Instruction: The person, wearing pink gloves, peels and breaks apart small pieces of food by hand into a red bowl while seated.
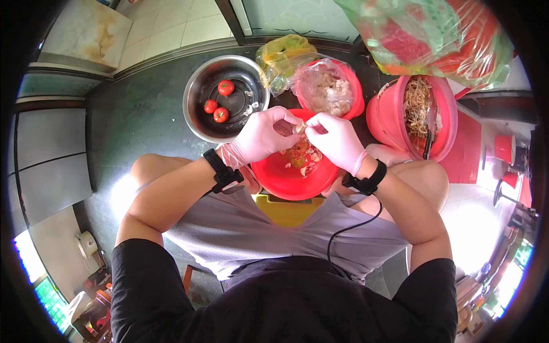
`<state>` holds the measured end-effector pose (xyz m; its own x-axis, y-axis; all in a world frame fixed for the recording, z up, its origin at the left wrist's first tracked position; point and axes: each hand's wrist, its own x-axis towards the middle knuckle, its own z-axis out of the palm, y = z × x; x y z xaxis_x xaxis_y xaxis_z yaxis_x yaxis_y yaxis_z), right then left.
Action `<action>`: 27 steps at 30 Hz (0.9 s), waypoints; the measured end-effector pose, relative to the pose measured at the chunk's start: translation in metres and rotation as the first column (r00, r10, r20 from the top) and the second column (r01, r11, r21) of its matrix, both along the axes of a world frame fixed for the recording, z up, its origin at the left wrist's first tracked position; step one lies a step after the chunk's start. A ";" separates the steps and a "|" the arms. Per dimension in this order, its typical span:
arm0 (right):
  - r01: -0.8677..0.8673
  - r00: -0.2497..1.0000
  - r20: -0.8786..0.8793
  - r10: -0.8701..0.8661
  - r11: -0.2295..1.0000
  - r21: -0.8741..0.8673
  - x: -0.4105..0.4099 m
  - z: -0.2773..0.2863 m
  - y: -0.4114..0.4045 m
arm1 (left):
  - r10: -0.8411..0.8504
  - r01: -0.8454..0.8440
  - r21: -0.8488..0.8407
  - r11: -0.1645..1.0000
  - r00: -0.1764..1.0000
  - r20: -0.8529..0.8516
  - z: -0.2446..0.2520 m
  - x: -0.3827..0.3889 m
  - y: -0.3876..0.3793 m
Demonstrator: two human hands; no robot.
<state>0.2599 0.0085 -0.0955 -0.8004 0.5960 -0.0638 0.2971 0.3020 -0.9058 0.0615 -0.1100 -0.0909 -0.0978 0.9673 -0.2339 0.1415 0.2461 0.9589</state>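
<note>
Both my hands wear pink gloves and meet over a red plastic basin holding pale peelings and scraps. Between the fingertips is a small pale piece, perhaps a garlic clove. My left hand grips it from the left, its fingers curled. My right hand pinches it from the right with thumb and forefinger. Beyond the hands, a pink-red bowl holds a clear plastic bag of pale pieces. A steel basin at the left holds several tomatoes and white scraps.
A pink bucket with stringy scraps and a black-handled tool stands at the right. A yellow bag of greens lies behind the basins. A large green-and-red plastic bag fills the upper right. A doorway track borders the dark floor.
</note>
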 end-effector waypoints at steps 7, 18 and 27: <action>-0.019 1.000 -0.006 0.019 1.000 -0.003 0.000 0.001 0.001 | 0.017 -0.017 -0.017 1.000 0.999 0.046 0.000 0.001 0.000; -0.004 1.000 -0.024 0.004 1.000 0.017 -0.001 0.003 -0.003 | -0.023 0.024 0.050 0.998 0.999 -0.026 0.000 0.004 0.000; -0.016 1.000 -0.001 0.016 1.000 -0.020 -0.002 0.011 0.003 | 0.030 -0.008 -0.111 0.994 0.980 0.197 0.013 0.002 0.005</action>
<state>0.2584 0.0112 -0.0842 -0.8097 0.5820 -0.0750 0.2920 0.2887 -0.9118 0.0633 -0.1046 -0.0774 -0.0566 0.9334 -0.3542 -0.0545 0.3514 0.9346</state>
